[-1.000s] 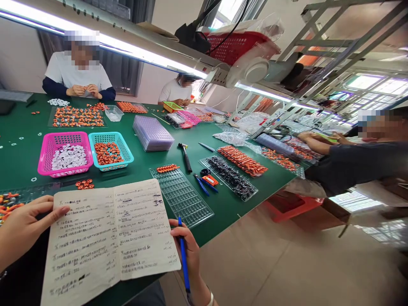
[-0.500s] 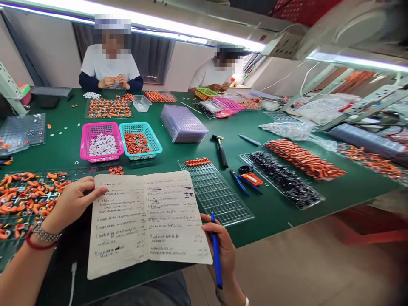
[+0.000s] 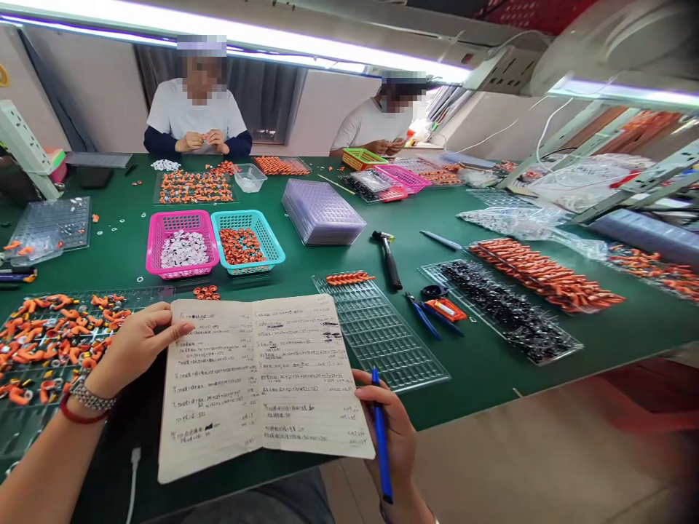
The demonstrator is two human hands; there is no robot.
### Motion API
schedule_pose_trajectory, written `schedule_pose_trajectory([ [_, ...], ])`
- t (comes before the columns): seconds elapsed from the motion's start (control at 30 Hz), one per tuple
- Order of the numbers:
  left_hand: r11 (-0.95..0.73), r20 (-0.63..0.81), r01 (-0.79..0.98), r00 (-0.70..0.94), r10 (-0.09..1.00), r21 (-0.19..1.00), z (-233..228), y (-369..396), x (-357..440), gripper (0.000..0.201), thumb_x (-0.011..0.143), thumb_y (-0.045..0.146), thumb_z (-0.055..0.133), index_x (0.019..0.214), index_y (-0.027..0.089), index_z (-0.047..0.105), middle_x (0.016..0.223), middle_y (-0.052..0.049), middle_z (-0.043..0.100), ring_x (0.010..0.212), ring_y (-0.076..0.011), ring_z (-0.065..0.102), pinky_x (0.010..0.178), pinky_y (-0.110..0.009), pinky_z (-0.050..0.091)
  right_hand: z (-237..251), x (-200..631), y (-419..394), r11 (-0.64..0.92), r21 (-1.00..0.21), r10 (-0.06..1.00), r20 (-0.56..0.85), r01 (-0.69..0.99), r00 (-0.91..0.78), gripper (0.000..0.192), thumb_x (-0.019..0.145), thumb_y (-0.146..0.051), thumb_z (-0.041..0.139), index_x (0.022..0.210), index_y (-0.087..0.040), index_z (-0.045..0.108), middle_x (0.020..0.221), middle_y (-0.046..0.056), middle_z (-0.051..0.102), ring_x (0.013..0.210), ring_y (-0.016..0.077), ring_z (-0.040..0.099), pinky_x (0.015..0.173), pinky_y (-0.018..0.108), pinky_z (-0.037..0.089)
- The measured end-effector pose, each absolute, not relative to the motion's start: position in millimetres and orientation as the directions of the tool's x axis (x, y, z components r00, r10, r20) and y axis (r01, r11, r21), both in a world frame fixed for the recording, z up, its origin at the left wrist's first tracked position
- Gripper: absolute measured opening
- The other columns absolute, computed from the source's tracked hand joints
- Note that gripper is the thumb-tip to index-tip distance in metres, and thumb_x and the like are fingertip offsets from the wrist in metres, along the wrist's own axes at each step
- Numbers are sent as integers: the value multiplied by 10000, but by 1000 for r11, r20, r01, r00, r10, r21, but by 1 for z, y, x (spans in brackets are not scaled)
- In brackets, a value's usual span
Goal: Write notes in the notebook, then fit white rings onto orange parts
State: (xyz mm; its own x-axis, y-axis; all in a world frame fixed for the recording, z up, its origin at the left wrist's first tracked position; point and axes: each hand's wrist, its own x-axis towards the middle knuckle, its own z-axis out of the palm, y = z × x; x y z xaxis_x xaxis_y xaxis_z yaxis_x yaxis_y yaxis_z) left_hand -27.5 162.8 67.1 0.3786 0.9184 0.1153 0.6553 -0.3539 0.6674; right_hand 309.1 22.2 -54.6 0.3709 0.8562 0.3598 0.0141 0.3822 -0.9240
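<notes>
An open notebook (image 3: 212, 393) with handwritten lines on both pages is held over the table's near edge. My left hand (image 3: 136, 349) grips its upper left edge, thumb on top of the page and fingers behind. At the lower right edge my right hand (image 3: 390, 422) is closed on the notebook, with a blue pen (image 3: 382, 444) also held between its fingers. Part of the right hand's fingers is hidden behind the page. Left of the notebook lies a tray of orange curved parts (image 3: 60, 335). Behind its right page is a clear ribbed tray (image 3: 382, 335) with one orange row.
Beyond the notebook stand a pink basket (image 3: 153, 244) of white pieces and a turquoise basket (image 3: 278, 251) of orange pieces. A hammer (image 3: 389, 262), pliers (image 3: 423, 316) and a tray of black parts (image 3: 502, 313) lie to the right. Two people (image 3: 196, 113) sit across the table.
The whole scene has shifted slightly to the right in view. Both hands keep their hold on the notebook, and the pen stays in the right hand.
</notes>
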Motion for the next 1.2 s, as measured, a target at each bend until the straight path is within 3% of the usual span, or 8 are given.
schedule_pose_trajectory([
  [0.17, -348, 135, 649, 355, 925, 677, 66, 162, -28, 465, 858, 598, 536, 741, 197, 740, 1033, -81, 656, 935, -260, 648, 822, -346, 511, -56, 309, 22, 390, -921, 847, 369, 24, 382, 88, 850, -270, 697, 920, -306, 736, 1082, 64, 694, 920, 272, 708, 600, 319, 591],
  [0.33, -359, 196, 666, 309, 930, 654, 66, 160, -27, 475, 841, 621, 557, 747, 190, 732, 1364, -131, 521, 1266, -331, 480, 1060, -428, 380, -59, 310, 23, 399, -917, 840, 374, 20, 393, 75, 848, -290, 699, 912, -296, 738, 1078, 73, 689, 908, 276, 706, 602, 335, 596],
  [0.87, -417, 296, 697, 296, 908, 583, 66, 158, -28, 460, 886, 585, 503, 705, 219, 714, 1290, -96, 606, 1167, -316, 580, 1028, -440, 444, -55, 308, 24, 407, -913, 848, 382, 8, 367, 81, 854, -288, 692, 920, -297, 738, 1097, 70, 686, 917, 278, 711, 622, 341, 601],
  [1.2, -427, 301, 665, 303, 904, 613, 68, 157, -26, 396, 893, 510, 541, 697, 209, 708, 1283, -109, 604, 1172, -306, 561, 1017, -430, 424, -57, 309, 24, 409, -912, 839, 385, 21, 384, 86, 869, -290, 666, 917, -297, 737, 1076, 71, 691, 887, 264, 712, 597, 326, 586],
])
